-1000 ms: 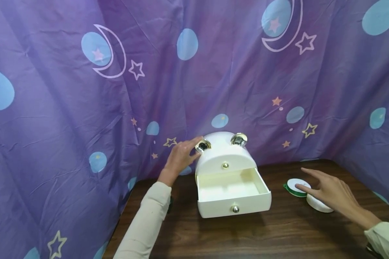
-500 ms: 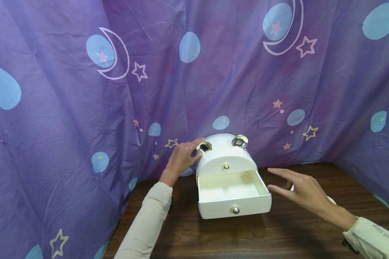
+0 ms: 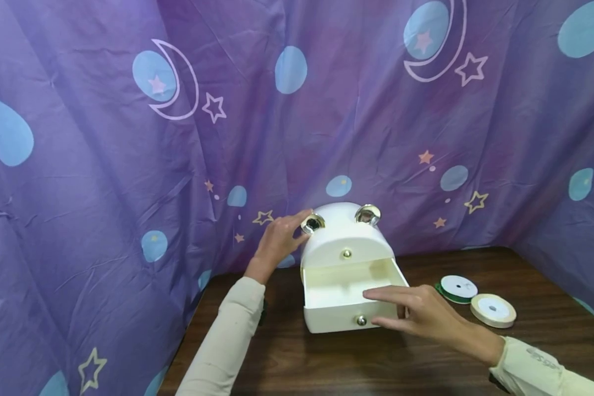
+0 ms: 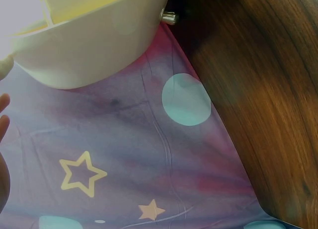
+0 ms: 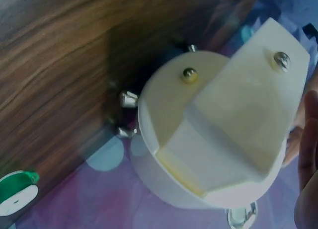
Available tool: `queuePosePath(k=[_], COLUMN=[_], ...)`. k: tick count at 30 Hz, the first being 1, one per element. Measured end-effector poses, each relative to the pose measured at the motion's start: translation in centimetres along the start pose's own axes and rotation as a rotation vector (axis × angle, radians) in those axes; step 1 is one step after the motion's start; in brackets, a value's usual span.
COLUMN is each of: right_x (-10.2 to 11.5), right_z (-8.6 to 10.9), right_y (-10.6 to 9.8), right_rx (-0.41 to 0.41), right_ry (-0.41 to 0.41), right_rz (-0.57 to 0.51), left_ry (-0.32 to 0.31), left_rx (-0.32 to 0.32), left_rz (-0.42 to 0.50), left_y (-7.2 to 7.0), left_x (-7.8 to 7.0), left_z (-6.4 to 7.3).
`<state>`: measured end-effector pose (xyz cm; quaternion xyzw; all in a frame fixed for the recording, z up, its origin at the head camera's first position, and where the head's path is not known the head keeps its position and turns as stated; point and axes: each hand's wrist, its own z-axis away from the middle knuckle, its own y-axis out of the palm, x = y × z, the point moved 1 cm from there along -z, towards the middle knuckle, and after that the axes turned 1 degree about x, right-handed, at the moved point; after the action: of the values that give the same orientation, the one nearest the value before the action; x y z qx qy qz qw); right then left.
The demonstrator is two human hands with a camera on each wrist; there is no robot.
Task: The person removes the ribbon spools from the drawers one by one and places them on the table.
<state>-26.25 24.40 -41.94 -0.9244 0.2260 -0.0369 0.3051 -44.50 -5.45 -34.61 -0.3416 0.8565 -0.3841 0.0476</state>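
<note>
A white mini chest of drawers (image 3: 346,234) with gold ear-shaped ornaments stands on the table, its drawer (image 3: 331,319) pulled out and no contents visible inside. My left hand (image 3: 277,242) holds the chest by its left ear (image 3: 313,223), with thumb and fingers on either side of it. In front of the drawer, my right hand (image 3: 421,311) has its fingers extended and thumb apart, near the round knob (image 3: 361,320). Nothing shows between those fingers. In the right wrist view, the drawer front (image 5: 268,75) and its knob appear beside my fingers (image 5: 308,144).
Two ribbon spools lie on the dark wooden table (image 3: 297,363) to the right: one with green ribbon (image 3: 457,289), one cream (image 3: 493,311). A purple curtain (image 3: 257,137) with moons and stars hangs close behind the chest and at both sides.
My right hand has moved left from above the ribbon spools to the drawer front, uncovering the spools. My left hand stays at the ear, and the drawer is still out.
</note>
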Motion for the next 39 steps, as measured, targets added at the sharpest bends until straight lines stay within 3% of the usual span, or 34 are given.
queuePosePath(k=[6,10,19,30,39], right_x=[0.1,-0.2,-0.8,-0.9,-2.3], right_z=[0.5,1.2,2.0,1.5,1.0], right_y=[1.6,2.3,3.2,3.6,4.4], right_rx=[0.101,0.133,0.092,0.092,0.099], right_ry=[-0.023,-0.073,-0.169,-0.181,-0.156], right_rz=[-0.057,-0.031,0.072,0.075,0.086], left_ry=[-0.001,-0.001,0.012,0.025,0.005], left_rx=[0.009,0.013,-0.006,-0.019,-0.006], left_rz=[-0.002,0.001,0.005,0.002,0.023], left_y=[-0.1,-0.2,-0.3,-0.2,-0.1], left_x=[-0.2,-0.3,-0.3,0.0,0.0], left_z=[-0.4,-0.7,-0.8,-0.5,0.0])
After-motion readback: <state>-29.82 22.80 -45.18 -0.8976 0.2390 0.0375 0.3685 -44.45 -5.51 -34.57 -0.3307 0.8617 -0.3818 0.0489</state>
